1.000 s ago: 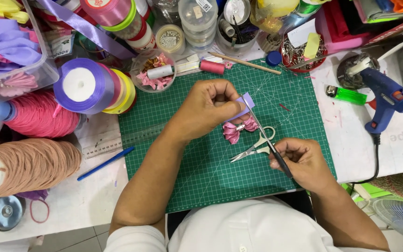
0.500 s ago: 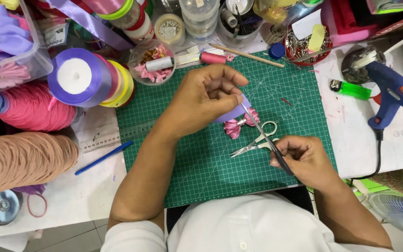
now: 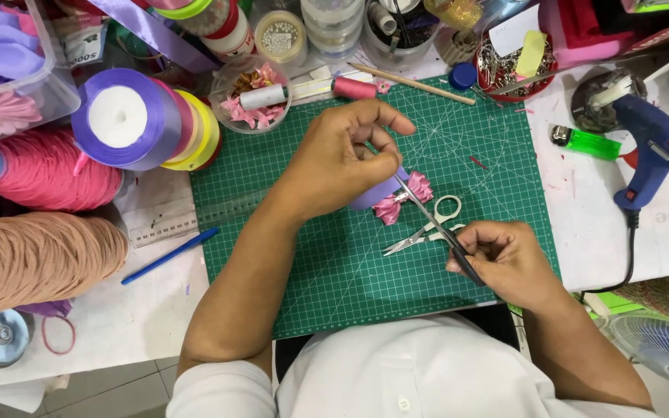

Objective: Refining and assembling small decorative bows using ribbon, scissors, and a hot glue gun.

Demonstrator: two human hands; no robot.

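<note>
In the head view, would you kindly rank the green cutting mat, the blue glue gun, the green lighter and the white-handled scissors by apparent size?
Largest to smallest:
1. Green cutting mat
2. Blue glue gun
3. White-handled scissors, partly hidden behind the tool in the right hand
4. Green lighter
The last two look close.

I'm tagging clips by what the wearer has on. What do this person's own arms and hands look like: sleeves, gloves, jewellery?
Both arms are bare from the upper arm down, with short white sleeves of a white buttoned shirt at the bottom of the view. The left hand and right hand wear no gloves, and no rings, watch or bracelet show.
</note>
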